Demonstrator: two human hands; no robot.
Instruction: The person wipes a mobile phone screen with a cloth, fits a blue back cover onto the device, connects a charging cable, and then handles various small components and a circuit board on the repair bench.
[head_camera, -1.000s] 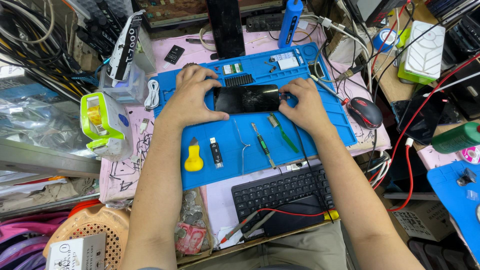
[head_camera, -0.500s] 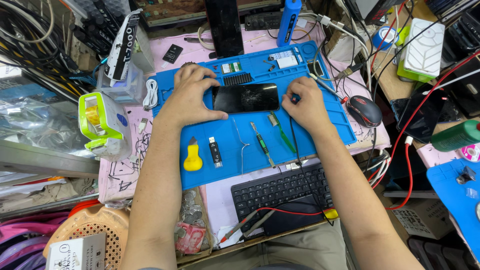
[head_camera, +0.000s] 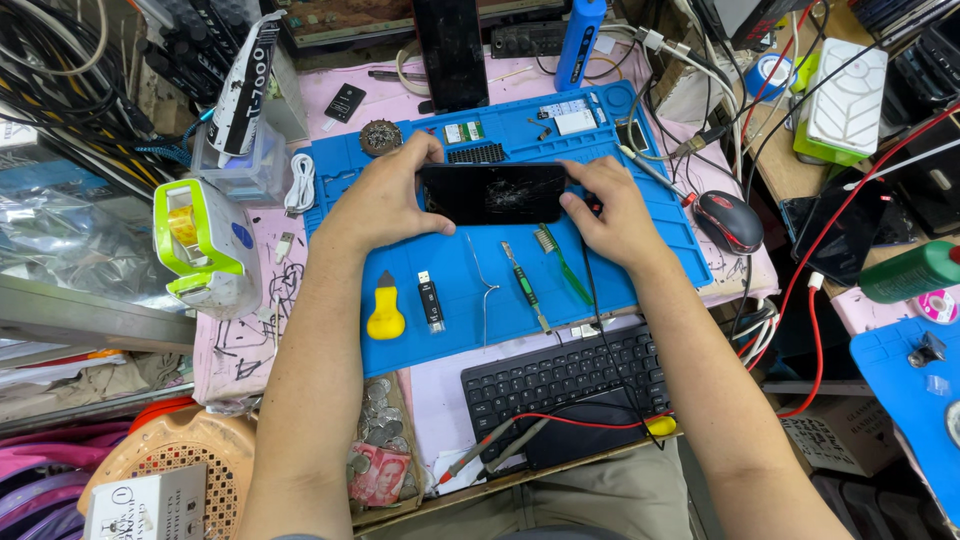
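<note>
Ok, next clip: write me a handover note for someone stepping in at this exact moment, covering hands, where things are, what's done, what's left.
Left hand: grips the left end of the black smartphone.
Right hand: grips the right end, with a thin black cable running from under it towards the keyboard.
The phone lies across the blue work mat, screen up and visibly cracked.
On the mat below it: yellow pry tool, small black USB adapter, bent wire hook, green-handled screwdriver, green brush.
Done: phone set out on the mat. Left: it is not opened; the tools lie untouched.
</note>
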